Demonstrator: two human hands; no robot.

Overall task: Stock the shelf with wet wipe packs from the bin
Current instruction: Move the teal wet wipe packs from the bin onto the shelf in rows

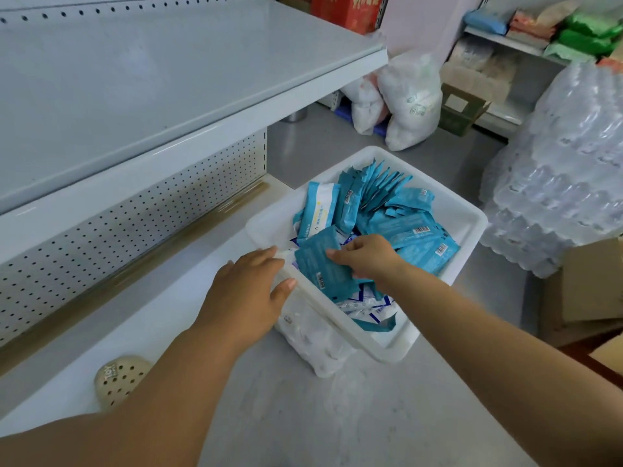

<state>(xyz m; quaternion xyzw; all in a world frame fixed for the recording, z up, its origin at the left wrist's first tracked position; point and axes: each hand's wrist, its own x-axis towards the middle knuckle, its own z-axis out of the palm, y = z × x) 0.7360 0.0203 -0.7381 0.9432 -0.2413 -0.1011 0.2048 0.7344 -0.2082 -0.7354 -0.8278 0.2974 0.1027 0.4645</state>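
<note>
The right hand (367, 256) hides part of the teal pack (320, 264) it grips; print on the packs is too small to read. The shelf (135, 79) runs past the left edge.

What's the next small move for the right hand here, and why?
Probably lift the teal pack clear of the white bin and carry it left toward the shelf. The right hand already pinches that pack above the pile, the left hand rests on the bin's rim, and the shelf board shows no packs yet.
</note>
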